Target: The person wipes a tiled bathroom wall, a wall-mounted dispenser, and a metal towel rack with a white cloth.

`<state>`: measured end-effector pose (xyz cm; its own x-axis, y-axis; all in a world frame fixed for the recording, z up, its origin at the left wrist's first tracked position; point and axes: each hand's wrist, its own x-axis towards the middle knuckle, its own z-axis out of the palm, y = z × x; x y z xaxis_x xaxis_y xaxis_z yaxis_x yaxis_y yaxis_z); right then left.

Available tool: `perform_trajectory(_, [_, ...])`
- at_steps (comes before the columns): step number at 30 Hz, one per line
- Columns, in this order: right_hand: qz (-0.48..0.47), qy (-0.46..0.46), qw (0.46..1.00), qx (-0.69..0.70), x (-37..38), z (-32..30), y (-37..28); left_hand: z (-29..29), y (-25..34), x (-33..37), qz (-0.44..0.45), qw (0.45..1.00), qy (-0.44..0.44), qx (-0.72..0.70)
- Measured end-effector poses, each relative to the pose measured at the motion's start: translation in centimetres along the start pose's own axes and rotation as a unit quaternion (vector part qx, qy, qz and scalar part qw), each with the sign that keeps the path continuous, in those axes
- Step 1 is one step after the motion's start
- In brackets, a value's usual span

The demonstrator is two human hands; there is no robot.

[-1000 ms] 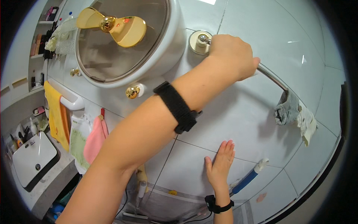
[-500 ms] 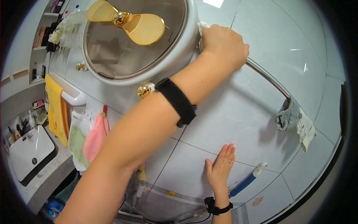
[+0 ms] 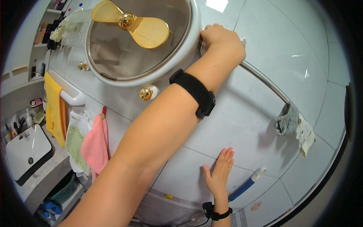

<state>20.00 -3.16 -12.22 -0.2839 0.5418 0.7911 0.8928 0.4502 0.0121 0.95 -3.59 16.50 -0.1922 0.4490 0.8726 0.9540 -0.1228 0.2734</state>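
Note:
My left hand (image 3: 223, 43) is closed at the upper middle, beside the white rim of a round wall fixture (image 3: 143, 84) with a tinted front. Bits of a white cloth (image 3: 244, 40) show at the hand's edge; most of it is hidden. A metal towel rail (image 3: 265, 80) runs from under this hand down to the right. Lower down, my right hand (image 3: 220, 174) rests flat against the tiled wall (image 3: 242, 125), fingers stretched and thumb apart, holding nothing. Close by it is a blue-handled tool with a white end (image 3: 242, 187).
Grey and white cloths (image 3: 287, 120) hang at the rail's far end. A gold propeller ornament (image 3: 126, 21) and gold knob (image 3: 146, 94) sit by the fixture. Yellow (image 3: 55, 109) and pink (image 3: 95, 143) towels hang left, above a sink (image 3: 29, 151).
My left hand has shifted slightly up and left along the rail, and its forearm has swung right. My right hand stays flat on the wall. The view has moved a little.

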Motion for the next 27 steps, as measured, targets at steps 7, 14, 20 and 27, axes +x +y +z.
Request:
perform_trajectory(7, [0.008,-0.007,1.000,0.003,-0.2,0.0,0.5,-0.7,0.6,-0.9,0.117,0.992,-0.034,-0.020])
perform_trajectory(14, [0.006,-0.019,1.000,-0.008,0.1,-0.1,0.0,2.5,2.2,-2.4,0.200,0.942,0.110,-0.245])
perform_trajectory(20, [-0.008,-0.043,0.999,-0.032,-0.6,0.6,1.7,1.5,1.9,-12.3,0.235,0.795,0.377,-0.414])
perform_trajectory(27, [0.055,0.026,0.973,0.224,-2.7,-3.0,-2.3,5.2,-5.9,-27.4,0.127,0.905,-0.183,-0.362])
